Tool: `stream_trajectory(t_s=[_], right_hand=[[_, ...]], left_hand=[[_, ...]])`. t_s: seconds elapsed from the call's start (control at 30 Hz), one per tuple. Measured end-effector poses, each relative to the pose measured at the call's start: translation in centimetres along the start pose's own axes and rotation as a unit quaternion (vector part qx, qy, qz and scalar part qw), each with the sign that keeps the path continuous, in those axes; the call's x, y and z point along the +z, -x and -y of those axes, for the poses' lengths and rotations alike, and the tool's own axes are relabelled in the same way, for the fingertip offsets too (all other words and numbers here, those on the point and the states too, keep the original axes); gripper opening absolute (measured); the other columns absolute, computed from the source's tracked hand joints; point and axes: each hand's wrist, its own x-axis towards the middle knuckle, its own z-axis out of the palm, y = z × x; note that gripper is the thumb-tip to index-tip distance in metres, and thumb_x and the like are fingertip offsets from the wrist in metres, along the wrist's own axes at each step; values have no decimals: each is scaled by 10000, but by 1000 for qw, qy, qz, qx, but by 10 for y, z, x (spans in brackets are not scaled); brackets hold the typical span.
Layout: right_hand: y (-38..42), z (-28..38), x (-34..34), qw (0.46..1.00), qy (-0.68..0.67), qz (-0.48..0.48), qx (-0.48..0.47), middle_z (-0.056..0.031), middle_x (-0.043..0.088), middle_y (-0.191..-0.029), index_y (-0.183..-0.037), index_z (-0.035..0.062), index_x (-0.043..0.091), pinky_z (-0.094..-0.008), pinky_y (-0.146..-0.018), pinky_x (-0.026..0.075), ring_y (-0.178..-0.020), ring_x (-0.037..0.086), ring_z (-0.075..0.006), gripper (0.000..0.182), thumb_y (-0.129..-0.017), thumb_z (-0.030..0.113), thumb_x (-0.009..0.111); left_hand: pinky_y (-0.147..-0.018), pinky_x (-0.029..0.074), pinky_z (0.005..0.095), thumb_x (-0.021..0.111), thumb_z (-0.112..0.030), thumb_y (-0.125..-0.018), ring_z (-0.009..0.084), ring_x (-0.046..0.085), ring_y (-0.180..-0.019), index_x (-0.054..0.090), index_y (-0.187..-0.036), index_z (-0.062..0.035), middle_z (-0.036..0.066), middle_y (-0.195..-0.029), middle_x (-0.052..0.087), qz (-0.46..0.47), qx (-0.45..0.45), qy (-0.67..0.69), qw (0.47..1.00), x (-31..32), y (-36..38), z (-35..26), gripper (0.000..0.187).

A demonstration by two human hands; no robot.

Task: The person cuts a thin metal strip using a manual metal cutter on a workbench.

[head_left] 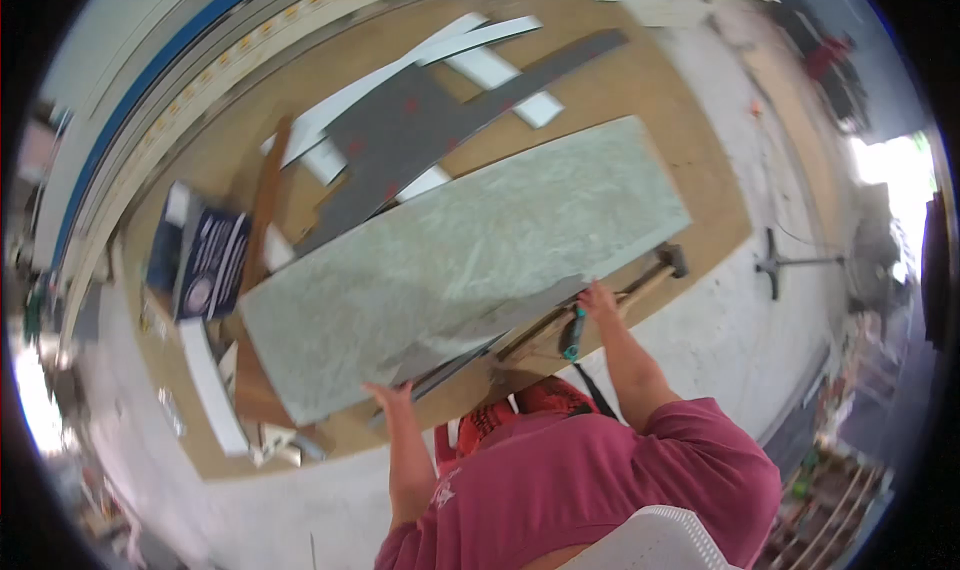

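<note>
A long pale green-grey panel (pixel 470 240) with a streaked surface lies slantwise over the brown tabletop. My left hand (pixel 390 397) is at its near edge toward the left corner, thumb and fingers spread apart around the edge. Farther right along the same edge is my right hand (pixel 598 300), its fingers closed at the panel's rim. Just beneath that hand, a teal-and-black tool (pixel 574 335) overlaps the edge of the table. Part of the panel's near side shows a darker grey, ragged band (pixel 520 310). The panel hides whatever lies under its middle.
Beyond the panel lie a dark grey sheet (pixel 400 120) and several white strips (pixel 485 38). A dark blue box (pixel 212 260) and a brown strip (pixel 263 205) are at the left. A hammer head (pixel 675 260) sits near the right corner. A black T-shaped stand (pixel 775 263) is farther right.
</note>
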Motion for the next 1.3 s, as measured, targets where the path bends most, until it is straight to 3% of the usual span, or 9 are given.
stream_trajectory(t_s=[0.03,0.23,0.3,0.47,0.53,0.67,0.97,1.3], right_hand=[[-1,2,1,1000,-15,1,17,-122,535,-926,-1045,26,481,-444,-652,539,-777,571,-273,458,-840,409,627],[11,18,15,998,19,-47,48,-113,509,-943,-1066,52,479,-408,-596,520,-767,554,-239,404,-870,387,591],[13,22,18,997,28,-57,52,-97,505,-934,-1054,67,485,-400,-602,514,-743,543,-220,376,-877,385,578],[5,15,16,997,25,-50,46,-64,511,-880,-1011,94,500,-387,-627,502,-739,538,-211,315,-883,375,561],[4,16,16,998,21,-49,42,-63,514,-873,-1013,100,503,-388,-639,502,-745,538,-211,310,-884,376,557],[3,16,15,998,27,-41,48,-63,518,-886,-1030,107,502,-400,-680,499,-766,538,-212,317,-887,387,545],[6,15,13,996,60,-45,40,-61,525,-917,-1049,107,495,-396,-689,497,-776,540,-208,336,-893,403,533],[10,10,20,997,50,-54,15,-41,512,-858,-1023,105,496,-387,-672,508,-766,541,-205,323,-901,403,517]], left_hand=[[-1043,140,626,359,-768,-759,362,83,-1367,174,-1445,-215,119,-1502,81,19,5,-2,1000,2,-7,0,901],[-1038,171,598,322,-701,-828,377,156,-1352,215,-1439,-175,132,-1489,159,-88,23,-9,996,4,-16,-2,813],[-1012,205,605,298,-660,-854,346,140,-1356,188,-1444,-192,73,-1504,139,-109,3,5,994,4,-22,-3,761],[-1007,213,612,259,-652,-872,357,214,-1336,267,-1418,-176,80,-1472,242,-77,30,22,996,17,-2,1,725],[-1015,213,606,260,-645,-877,353,228,-1335,278,-1411,-168,83,-1464,258,-124,48,10,991,20,1,1,717],[-1019,219,592,281,-642,-875,346,237,-1333,268,-1418,-164,80,-1473,245,-102,47,32,993,23,2,0,723],[-1002,248,566,358,-631,-857,333,227,-1336,215,-1441,-159,58,-1504,175,-147,61,14,987,10,-10,1,764],[-975,305,597,301,-647,-869,392,308,-1288,264,-1410,-103,131,-1444,285,-127,64,23,990,15,-5,-6,768]])
